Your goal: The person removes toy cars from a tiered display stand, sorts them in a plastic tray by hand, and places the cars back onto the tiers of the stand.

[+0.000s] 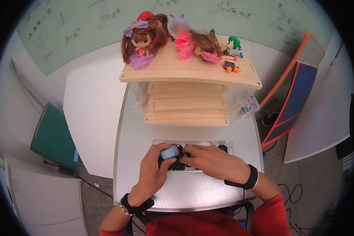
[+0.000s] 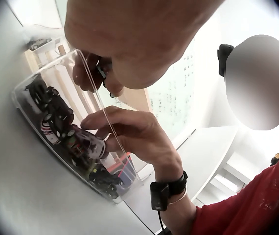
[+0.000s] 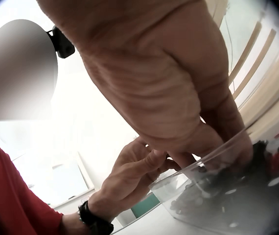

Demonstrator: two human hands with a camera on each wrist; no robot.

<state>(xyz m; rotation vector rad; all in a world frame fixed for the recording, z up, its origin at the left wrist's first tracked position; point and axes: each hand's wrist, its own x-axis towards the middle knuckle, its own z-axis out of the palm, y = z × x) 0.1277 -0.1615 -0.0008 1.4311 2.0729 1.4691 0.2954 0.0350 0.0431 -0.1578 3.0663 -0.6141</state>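
Observation:
In the head view my left hand (image 1: pixel 151 169) grips a small light-blue toy car (image 1: pixel 170 152) over the left part of a clear plastic tray (image 1: pixel 230 150). Black toy cars (image 1: pixel 177 166) lie in this tray. My right hand (image 1: pixel 216 160) reaches down into its middle. The left wrist view shows the right hand (image 2: pixel 139 134) with fingers and thumb around a purple-and-white toy car (image 2: pixel 94 145) among dark ones (image 2: pixel 58 112). In the right wrist view the right fingertips are behind the tray's clear wall (image 3: pixel 208 159), and the toy under them is hidden.
Behind the tray stands a wooden shelf (image 1: pixel 185 74) with long-haired dolls (image 1: pixel 141 43) and small figures (image 1: pixel 231 67) on top. A small clear box (image 1: pixel 249 107) sits right of the shelf. The grey table's front edge (image 1: pixel 185 206) is close to the person's body.

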